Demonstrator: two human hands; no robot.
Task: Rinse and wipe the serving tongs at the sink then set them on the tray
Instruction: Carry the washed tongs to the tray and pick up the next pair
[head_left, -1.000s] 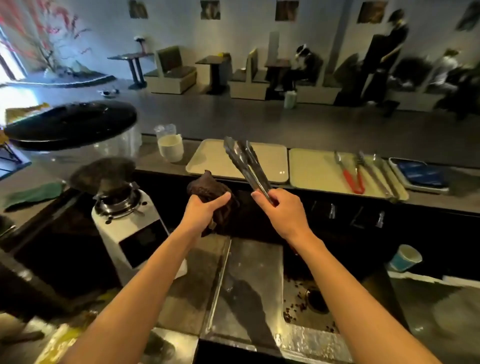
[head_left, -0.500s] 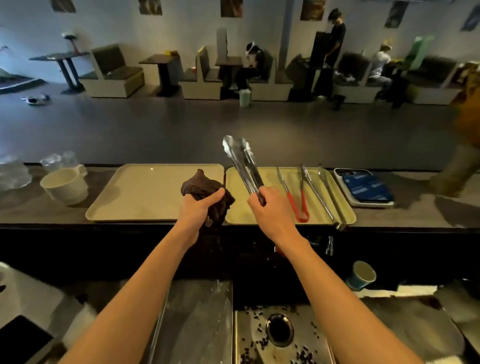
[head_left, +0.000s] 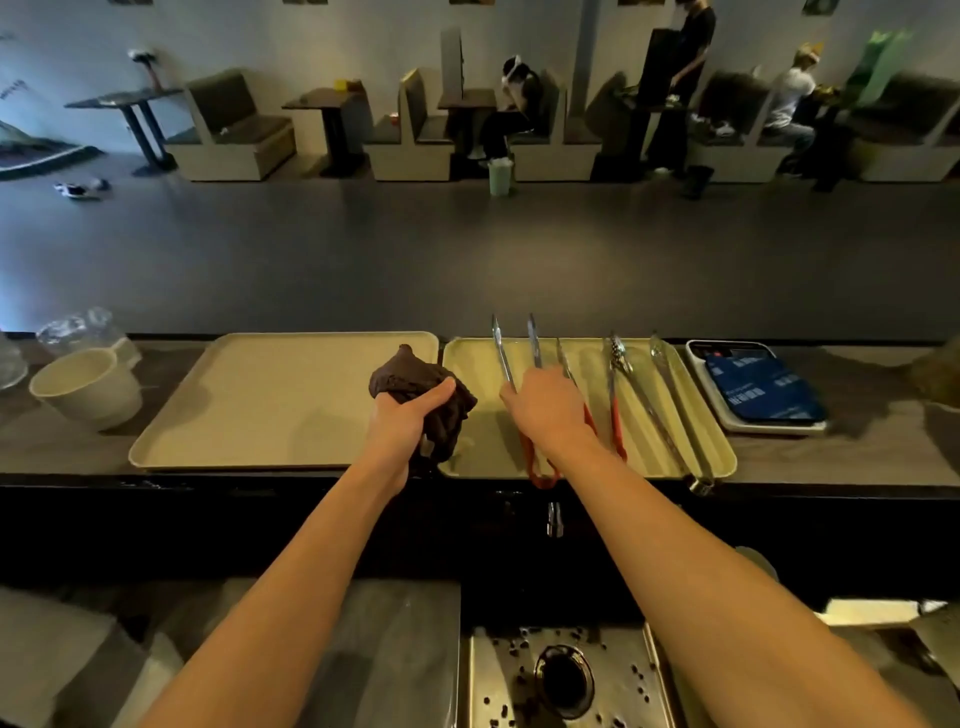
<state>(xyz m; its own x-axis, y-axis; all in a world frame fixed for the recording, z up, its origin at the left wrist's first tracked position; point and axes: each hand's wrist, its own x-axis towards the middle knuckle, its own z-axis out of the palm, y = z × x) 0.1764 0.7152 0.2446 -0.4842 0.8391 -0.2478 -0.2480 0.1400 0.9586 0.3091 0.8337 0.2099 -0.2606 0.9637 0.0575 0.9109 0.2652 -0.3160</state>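
While only the head view is given, each line below reads from it.
Right hand: the right hand (head_left: 545, 408), at frame centre, is closed around the handle end of the plain steel serving tongs (head_left: 511, 358); their two arms spread apart toward the far rim, probably so they can be laid flat.
Tongs' place: over the left part of the right-hand beige plastic tray (head_left: 719, 457); whether they touch it I cannot tell.
Left hand: the left hand (head_left: 410, 415) is clenched on the bunched dark brown cloth (head_left: 415, 379) over the seam between the trays, likely kept clear of the set-down.
Neighbours: red-handled tongs (head_left: 615, 410) and long steel tongs (head_left: 670, 415) lie lengthwise to the right.
Open room: a bare strip remains by the tray's left rim; the left-hand beige tray (head_left: 260, 405) is empty.
Edges: the red loop overhangs the near rim, above the steel sink (head_left: 660, 691) at lower centre.
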